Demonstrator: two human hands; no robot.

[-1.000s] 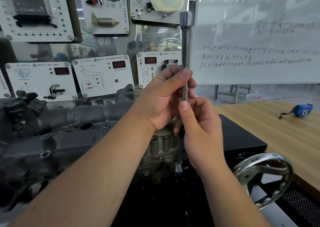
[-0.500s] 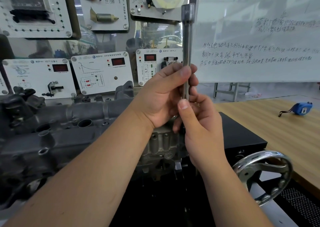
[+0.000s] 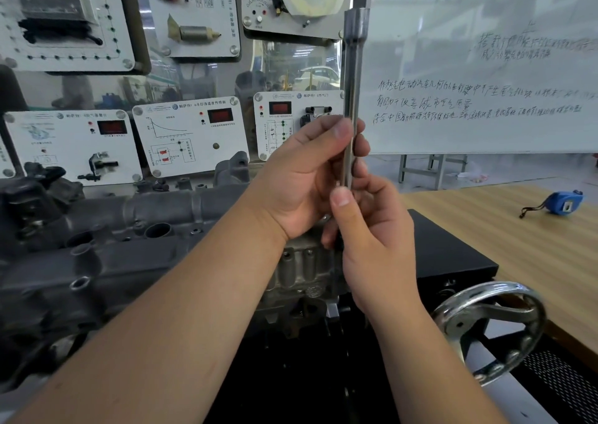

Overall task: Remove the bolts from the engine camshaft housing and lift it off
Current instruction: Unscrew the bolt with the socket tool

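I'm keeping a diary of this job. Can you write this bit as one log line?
left hand: grips socket wrench | right hand: grips it lower | wrench: upright over camshaft housing

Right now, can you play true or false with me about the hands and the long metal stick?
1. Both hands hold the metal rod. True: the left hand and right hand both grip it.
2. The rod lies flat on the table. False: it stands upright.
3. A blue tape measure sits on the wooden table. True.
4. The whiteboard is blank. False: it has handwriting.
5. The right hand turns the handwheel. False: nothing touches it.
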